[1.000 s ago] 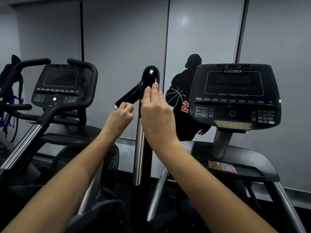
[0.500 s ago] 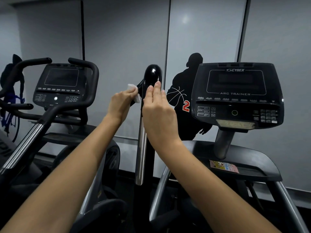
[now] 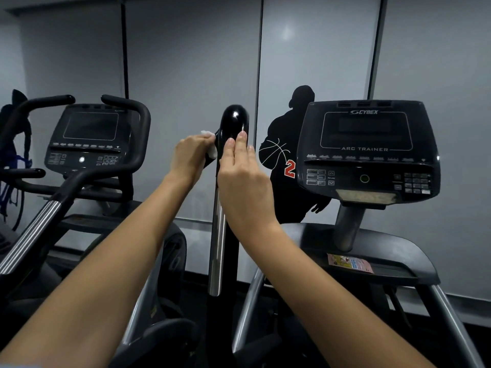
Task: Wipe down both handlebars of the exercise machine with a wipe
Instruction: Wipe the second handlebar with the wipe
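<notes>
A glossy black handlebar [image 3: 236, 120] rises upright in the middle of the view on a chrome and black post [image 3: 218, 235]. My left hand [image 3: 190, 158] grips a white wipe [image 3: 211, 146] around the bar's short side branch, just left of the rounded top. My right hand [image 3: 243, 179] lies flat on the near side of the upright bar, fingers straight and pointing up. The machine's other handlebar is out of view.
The Cybex Arc Trainer console [image 3: 368, 150] stands to the right on a grey stalk. A second machine with its console [image 3: 90, 136] and curved black bars [image 3: 138, 120] stands at the left. A grey panelled wall [image 3: 186, 62] with a basketball player silhouette [image 3: 288, 155] is behind.
My left hand slid up the side branch from its lower end to the junction near the top, and the white wipe came into sight. My right hand stayed flat on the upright bar.
</notes>
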